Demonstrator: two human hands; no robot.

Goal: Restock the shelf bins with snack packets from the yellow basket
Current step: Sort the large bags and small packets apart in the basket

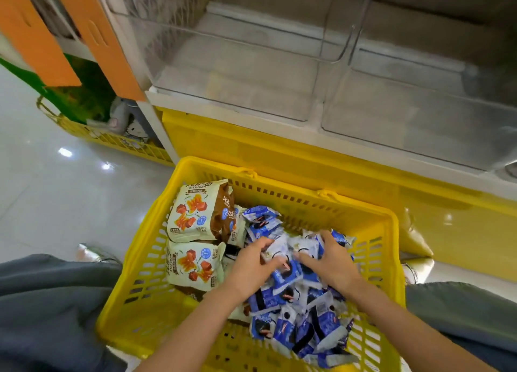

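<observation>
The yellow basket (372, 212) stands on the floor between my knees. A heap of small blue-and-white snack packets (296, 324) fills its right half. Two large cream bags (193, 212) printed with red cubes lie at its left. My left hand (251, 265) and my right hand (330, 259) are both down in the heap, fingers curled round a bunch of the blue-and-white packets gathered between them. Above the basket, two clear plastic shelf bins (237, 72) sit side by side with nothing visible inside.
The shelf has a white ledge and a yellow base panel (279, 148) right behind the basket. A second yellow basket (112, 142) with soft toys stands on the floor at left, under orange panels (106, 36). Glossy pale floor tiles (56, 190) stretch to the left.
</observation>
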